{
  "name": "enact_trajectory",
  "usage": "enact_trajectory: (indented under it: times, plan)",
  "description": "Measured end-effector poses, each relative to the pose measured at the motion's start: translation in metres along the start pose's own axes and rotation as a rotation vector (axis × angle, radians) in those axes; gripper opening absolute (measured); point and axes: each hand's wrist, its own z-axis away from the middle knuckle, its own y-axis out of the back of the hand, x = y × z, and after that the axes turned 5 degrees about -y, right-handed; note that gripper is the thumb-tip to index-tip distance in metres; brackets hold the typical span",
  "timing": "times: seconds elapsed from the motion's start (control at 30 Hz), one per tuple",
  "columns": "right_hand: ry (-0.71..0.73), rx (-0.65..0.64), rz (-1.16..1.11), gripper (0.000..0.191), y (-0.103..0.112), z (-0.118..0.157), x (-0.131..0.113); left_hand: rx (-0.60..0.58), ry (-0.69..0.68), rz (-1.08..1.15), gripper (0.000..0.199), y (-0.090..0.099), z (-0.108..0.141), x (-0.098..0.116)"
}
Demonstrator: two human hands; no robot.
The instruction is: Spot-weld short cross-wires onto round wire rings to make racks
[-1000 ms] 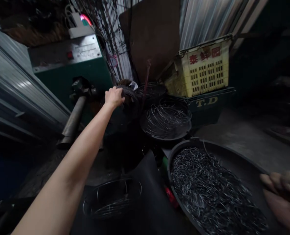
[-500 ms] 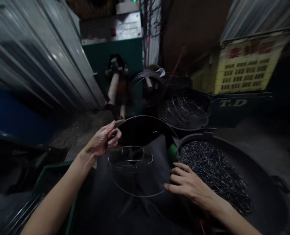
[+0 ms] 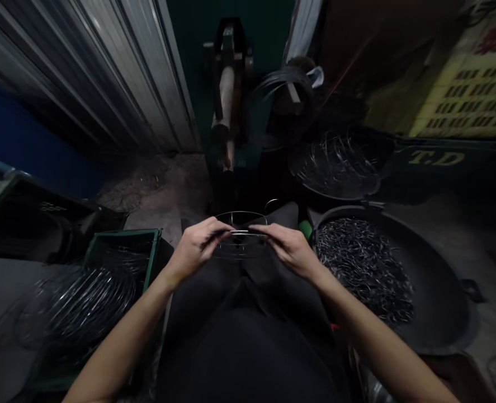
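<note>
Dim workshop, seen looking down over a person's lap covered in dark cloth. Both bare hands met near the middle, just above the lap. The left hand was closed, pinching a bright thin wire between thumb and fingers; the right hand pinched the same wire from the other side, so a short stretch showed between the fingertips. Fine wire loops showed just beyond the hands; whether they joined the held wire could not be told. On the near left, a bundle of shiny wire hoops lay at a green crate. On the right, a wide dark pan held a heap of short metal pieces; farther off, a smaller pan held tangled wire. At the far side were a metal shaft, a corrugated wall on the left, and a yellow crate above a dark bin marked "T.D" on the right.
</note>
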Motion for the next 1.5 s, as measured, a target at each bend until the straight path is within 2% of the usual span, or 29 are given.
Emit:
enact_trajectory:
  times: [0.1,0.23,0.33,0.4,0.53,0.7,0.8,0.9,1.07,1.2,1.3,1.5]
  plan:
    - [-0.041,-0.008,-0.060,0.028,-0.017,0.000,0.013,-0.004,-0.029,-0.109,0.018,-0.006,-0.004,-0.033]
    - [-0.094,0.035,-0.074,0.024,-0.032,0.004,0.031,0.038,0.041,-0.117,0.021,-0.018,-0.014,-0.085]
    - [-0.090,0.033,-0.092,0.025,-0.039,-0.002,0.040,-0.002,0.091,-0.076,0.022,-0.024,-0.022,-0.102]
    - [-0.085,0.035,-0.078,0.026,-0.042,-0.009,0.045,-0.056,0.105,-0.033,0.022,-0.027,-0.026,-0.104]
    - [-0.111,0.064,-0.009,0.026,-0.039,-0.021,0.056,-0.088,0.123,0.003,0.024,-0.025,-0.032,-0.096]
    - [-0.057,0.195,0.126,0.019,-0.017,-0.037,0.060,-0.191,0.058,0.060,0.025,-0.004,-0.048,-0.074]
    - [-0.011,0.155,0.134,0.020,-0.011,-0.043,0.061,-0.154,0.065,0.103,0.027,0.004,-0.057,-0.066]
    - [-0.005,0.103,0.141,0.023,-0.017,-0.039,0.069,-0.170,0.101,0.143,0.029,-0.002,-0.059,-0.073]
    - [-0.021,-0.017,0.244,0.029,-0.032,-0.023,0.085,-0.239,0.138,0.177,0.025,-0.024,-0.053,-0.096]
    - [-0.006,0.087,0.299,0.030,-0.039,-0.023,0.083,-0.160,0.070,0.176,0.027,-0.031,-0.050,-0.100]
    - [0.028,0.099,0.359,0.032,-0.044,-0.031,0.075,-0.084,0.064,0.138,0.028,-0.032,-0.050,-0.098]
    - [0.112,0.150,0.494,0.023,-0.055,-0.042,0.066,-0.113,0.067,0.169,0.029,-0.033,-0.053,-0.096]
